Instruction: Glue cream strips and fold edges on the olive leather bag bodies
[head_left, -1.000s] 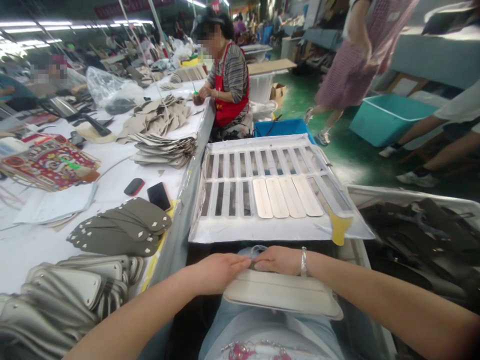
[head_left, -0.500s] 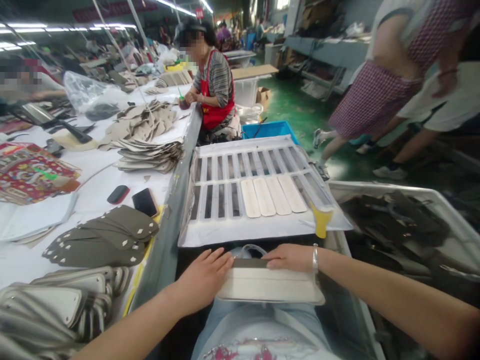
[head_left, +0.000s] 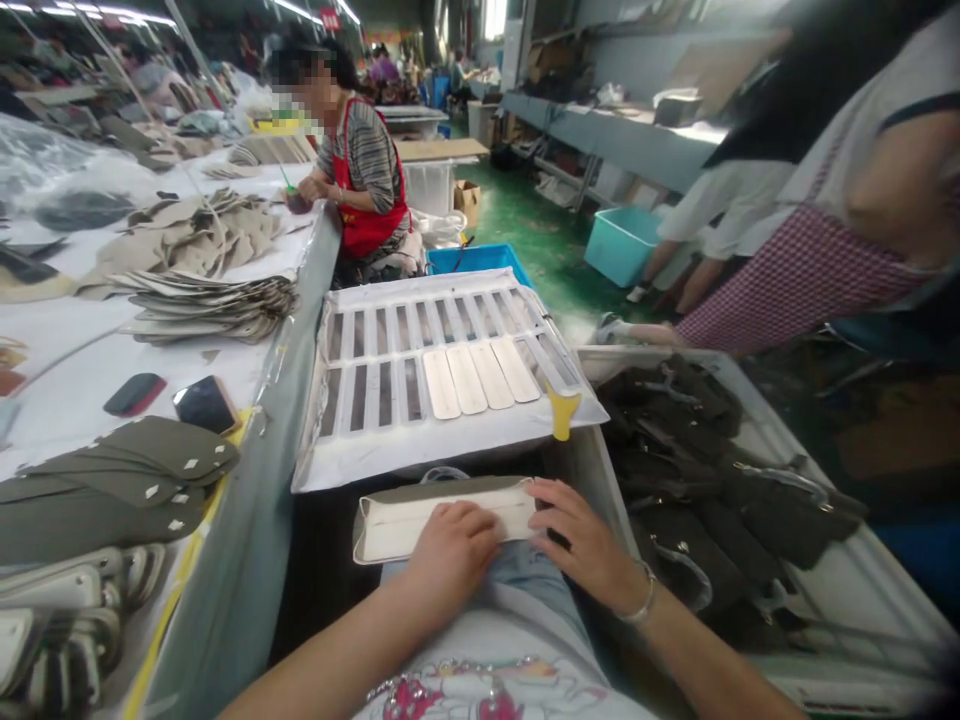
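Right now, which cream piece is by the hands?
The folded panel, under the left hand, right hand at its edge; four strips lie apart on the slotted rack.

Silver bangle (head_left: 641, 605), white tee (head_left: 480, 680), pink print (head_left: 405, 697), pale jeans (head_left: 525, 565)

White worktable (head_left: 67, 345) bears stacked olive panels (head_left: 127, 475); probably leather.

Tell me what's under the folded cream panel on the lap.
The panel lies on light blue denim; whatever is directly beneath it is covered and cannot be seen.
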